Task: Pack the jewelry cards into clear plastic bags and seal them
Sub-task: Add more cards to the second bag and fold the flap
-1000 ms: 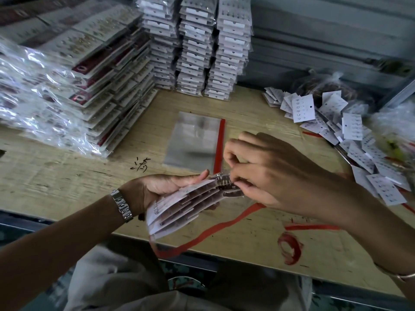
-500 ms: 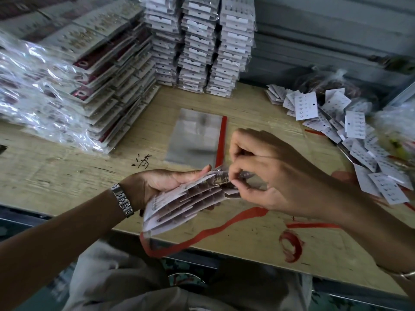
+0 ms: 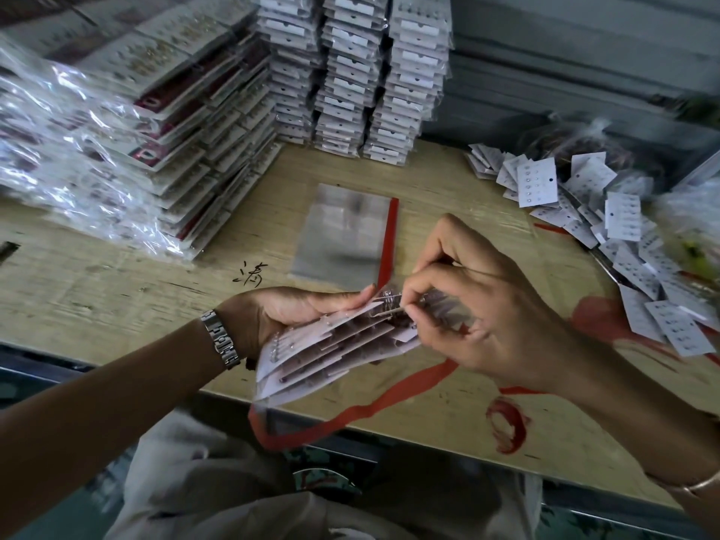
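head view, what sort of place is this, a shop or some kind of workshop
Probably a small packing workshop: tall stacks of bagged cards stand at the back of the wooden bench, loose jewelry cards lie heaped at the right, and empty clear bags lie in the middle.

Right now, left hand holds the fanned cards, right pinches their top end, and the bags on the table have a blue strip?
No: the head view shows the strip on the bags is red, not blue. The left hand holds the fanned cards; the right hand pinches their top end.
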Action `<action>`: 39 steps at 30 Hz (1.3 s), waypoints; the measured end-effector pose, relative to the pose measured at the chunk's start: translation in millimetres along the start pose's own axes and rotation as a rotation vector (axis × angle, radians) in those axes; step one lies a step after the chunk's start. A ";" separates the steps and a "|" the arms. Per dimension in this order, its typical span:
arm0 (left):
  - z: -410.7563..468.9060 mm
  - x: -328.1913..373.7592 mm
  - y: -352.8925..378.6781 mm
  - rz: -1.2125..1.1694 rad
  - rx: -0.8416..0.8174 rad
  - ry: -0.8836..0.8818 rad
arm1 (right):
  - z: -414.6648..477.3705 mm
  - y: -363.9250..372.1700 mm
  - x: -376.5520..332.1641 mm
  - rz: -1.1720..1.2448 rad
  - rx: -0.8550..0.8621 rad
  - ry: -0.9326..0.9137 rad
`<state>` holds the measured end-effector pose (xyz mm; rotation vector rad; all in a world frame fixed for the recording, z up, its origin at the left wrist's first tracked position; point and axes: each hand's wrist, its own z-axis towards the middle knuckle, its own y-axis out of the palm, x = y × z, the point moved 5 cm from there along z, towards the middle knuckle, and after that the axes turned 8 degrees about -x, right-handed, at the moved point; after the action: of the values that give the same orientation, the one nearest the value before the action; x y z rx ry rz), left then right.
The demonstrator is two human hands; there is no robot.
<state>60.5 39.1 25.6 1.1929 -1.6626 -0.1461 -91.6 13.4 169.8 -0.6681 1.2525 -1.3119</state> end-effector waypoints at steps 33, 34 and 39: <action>3.2 -7.0 -3.9 0.023 -0.003 -0.033 | -1.9 -4.2 -0.6 -0.301 -0.246 0.084; 3.2 -8.1 -5.7 0.029 0.013 -0.033 | -2.0 -3.3 -1.3 -0.306 -0.249 0.084; 2.9 -9.2 -11.1 0.031 0.054 -0.052 | -1.5 -2.2 -6.3 -0.344 -0.248 0.059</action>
<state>64.8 39.2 11.5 1.2120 -1.7387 -0.1148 -92.4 19.3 173.2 -1.0644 1.4053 -1.4747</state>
